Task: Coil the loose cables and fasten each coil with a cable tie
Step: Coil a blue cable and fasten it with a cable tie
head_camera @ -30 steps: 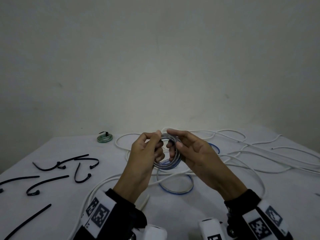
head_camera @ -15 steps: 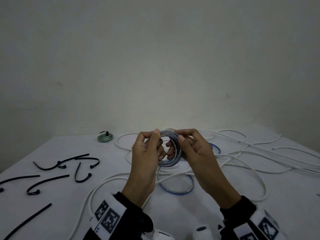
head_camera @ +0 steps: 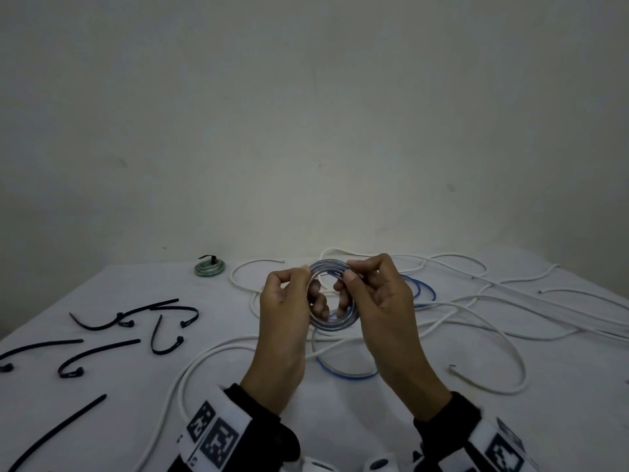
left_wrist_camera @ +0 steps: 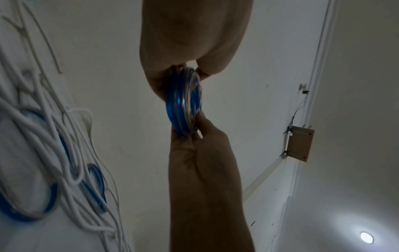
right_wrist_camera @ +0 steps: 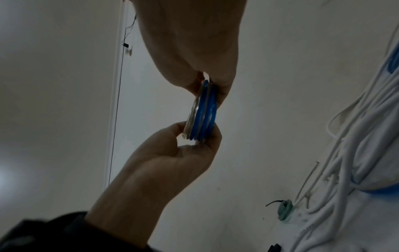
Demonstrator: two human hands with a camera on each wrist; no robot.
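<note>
A small coil of blue and clear cable (head_camera: pixel 335 323) hangs above the table, held upright between both hands. My left hand (head_camera: pixel 306 274) pinches its left rim with thumb and fingers. My right hand (head_camera: pixel 347 272) pinches the top right rim, with fingers curled through the ring. In the left wrist view the coil (left_wrist_camera: pixel 183 102) is seen edge-on, with my left hand (left_wrist_camera: pixel 187 69) above and my right hand (left_wrist_camera: pixel 194 134) below. The right wrist view shows the same coil (right_wrist_camera: pixel 202 110), my right hand (right_wrist_camera: pixel 205 80) and my left hand (right_wrist_camera: pixel 198 136). A blue tail (head_camera: pixel 347 374) lies on the table below.
Several black cable ties (head_camera: pixel 160 335) lie at the table's left. A green coil (head_camera: pixel 210 267) with a black tie sits at the back left. Loose white cables (head_camera: pixel 476 301) sprawl over the middle and right, mixed with more blue loops (head_camera: pixel 422 291).
Both hands have lifted the coil slightly and come closer together. The right fingers have shifted up to the top rim of the coil.
</note>
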